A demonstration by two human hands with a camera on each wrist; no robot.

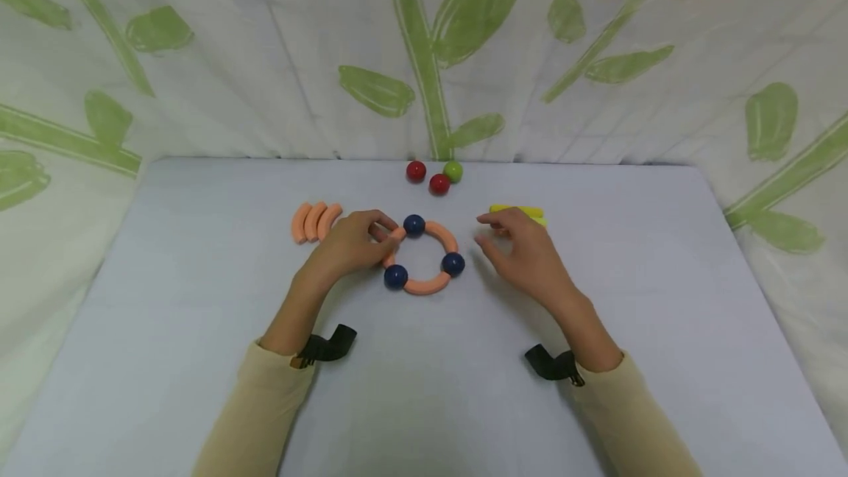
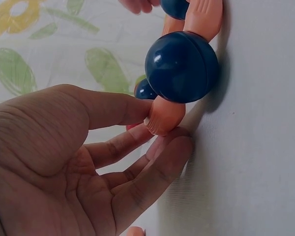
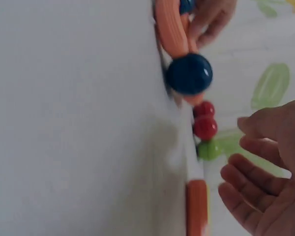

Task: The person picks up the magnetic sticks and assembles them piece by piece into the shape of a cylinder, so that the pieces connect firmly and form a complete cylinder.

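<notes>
Fingers (image 2: 157, 169) and thumb of the left hand (image 1: 354, 245) are pinching an orange, curved, ribbed, plastic-looking rod (image 2: 165, 117), which is forming the left side of a ring (image 1: 427, 286) lying near the middle of the head frame. Two further orange curved rods (image 1: 443, 235) and three glossy dark blue balls (image 1: 453, 264) are completing that ring, rods and balls alternating. The right hand (image 1: 530, 256) is grasping nothing; its fingers are bending loosely, the thumb is standing apart from them, and the hand is hovering right of the ring, not touching it. Bright yellow straight rods (image 1: 530, 211) are lying just beyond this hand, partly hidden by it. In the right wrist view, an orange rod (image 3: 196, 206) is showing at bottom centre-right. Three loose orange curved rods (image 1: 311, 222) are lying side by side at centre-left of the head frame. Two glossy red balls (image 1: 439, 183) and one glossy light green ball (image 1: 453, 171) are resting at upper centre, near the far edge of the white-topped table (image 1: 424, 403).
</notes>
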